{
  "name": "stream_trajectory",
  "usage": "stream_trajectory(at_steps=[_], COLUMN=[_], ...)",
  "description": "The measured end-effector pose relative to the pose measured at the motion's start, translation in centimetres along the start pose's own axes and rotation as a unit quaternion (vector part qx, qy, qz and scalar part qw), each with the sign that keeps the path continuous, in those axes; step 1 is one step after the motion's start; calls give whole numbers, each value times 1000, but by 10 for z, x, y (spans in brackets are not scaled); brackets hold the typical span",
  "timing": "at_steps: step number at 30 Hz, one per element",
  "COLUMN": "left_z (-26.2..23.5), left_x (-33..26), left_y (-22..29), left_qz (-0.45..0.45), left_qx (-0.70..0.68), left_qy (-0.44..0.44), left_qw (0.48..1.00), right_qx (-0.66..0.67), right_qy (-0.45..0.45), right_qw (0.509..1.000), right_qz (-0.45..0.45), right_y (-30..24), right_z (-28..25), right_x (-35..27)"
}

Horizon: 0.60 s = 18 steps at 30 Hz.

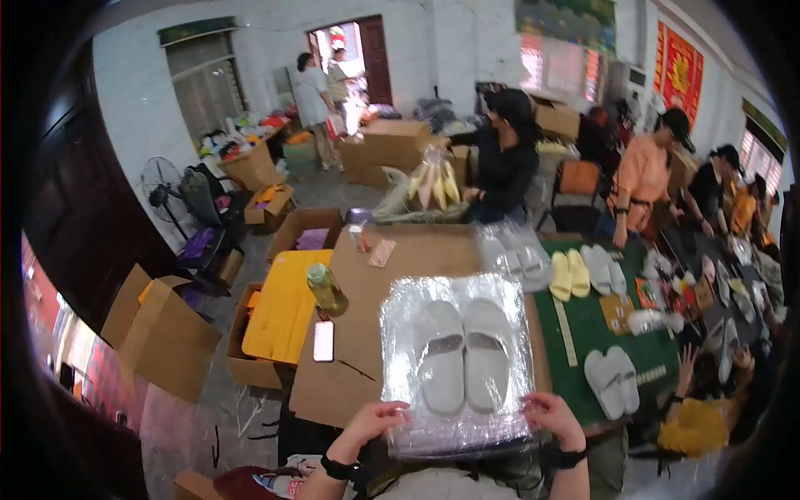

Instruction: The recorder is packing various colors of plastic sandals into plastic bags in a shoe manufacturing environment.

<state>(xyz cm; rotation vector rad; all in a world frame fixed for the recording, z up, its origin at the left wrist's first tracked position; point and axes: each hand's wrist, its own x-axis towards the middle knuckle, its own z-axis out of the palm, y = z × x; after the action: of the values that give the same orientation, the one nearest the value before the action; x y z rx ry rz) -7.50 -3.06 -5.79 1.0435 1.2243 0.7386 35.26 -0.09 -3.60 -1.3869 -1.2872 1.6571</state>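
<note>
In front of me a pair of grey slide slippers [464, 358] lies side by side on a stack of shiny clear plastic bags [400, 317]. My left hand [377, 423] is at the near left edge of the top bag, fingers bent together and pinching the plastic. At the opposite edge my right hand [553, 417] pinches the bag in the same way, near the heel of the right slipper. Whether the slippers lie inside the top bag or on it, I cannot tell. Both wrists wear dark bands.
The cardboard-topped table [358, 379] holds a green bottle [325, 287] and a white phone [323, 342]. Bagged slippers [512, 254] lie beyond. A green mat [575, 333] carries yellow slippers [570, 275] and grey slippers [612, 382]. Co-workers stand around; one holds bagged slippers [433, 183].
</note>
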Motion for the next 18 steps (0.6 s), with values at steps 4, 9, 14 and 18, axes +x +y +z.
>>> stream_trajectory(at_steps=[4, 9, 14, 18], left_z=[-3, 0, 16, 19], left_x=[0, -1, 5, 15], left_y=[0, -2, 12, 7], left_qz=[-87, -32, 125, 227], left_qx=[-78, -107, -116, -127], left_qy=[24, 62, 103, 102], left_qw=[993, 992, 980, 960], right_qx=[14, 42, 103, 49], right_qy=[16, 78, 131, 193], right_qw=[999, 996, 976, 943], right_qz=[34, 1, -142, -266], right_y=[10, 10, 4, 5], right_z=[-3, -2, 6, 12], right_x=[3, 9, 22, 34])
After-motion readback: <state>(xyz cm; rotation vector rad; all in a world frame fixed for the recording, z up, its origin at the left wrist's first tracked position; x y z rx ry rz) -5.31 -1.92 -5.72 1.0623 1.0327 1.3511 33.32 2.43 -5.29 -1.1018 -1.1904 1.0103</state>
